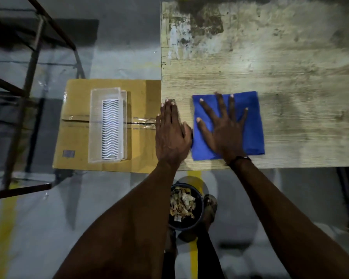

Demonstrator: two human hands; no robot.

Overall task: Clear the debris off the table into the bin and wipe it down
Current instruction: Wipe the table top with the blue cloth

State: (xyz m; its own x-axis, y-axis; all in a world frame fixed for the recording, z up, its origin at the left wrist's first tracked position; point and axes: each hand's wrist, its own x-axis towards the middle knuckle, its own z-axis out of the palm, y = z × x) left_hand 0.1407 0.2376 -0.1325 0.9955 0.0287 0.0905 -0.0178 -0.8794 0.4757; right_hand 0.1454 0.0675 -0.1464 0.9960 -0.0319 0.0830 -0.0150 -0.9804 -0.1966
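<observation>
two hands, one cloth, one bin, one tray

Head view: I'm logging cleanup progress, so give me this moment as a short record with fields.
table: worn wood, stained, no loose debris visible
blue cloth: flat near table's front edge
right hand: spread flat on cloth
left hand: flat at table's left edge
bin: on floor, holds scraps
clear tray: on cardboard box

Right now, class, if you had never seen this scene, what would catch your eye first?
The bright blue cloth lies flat near the worn table's front edge, the right hand spread on it. The left hand rests flat at the table's left edge. On the floor below, a dark bin holds crumpled debris.
</observation>
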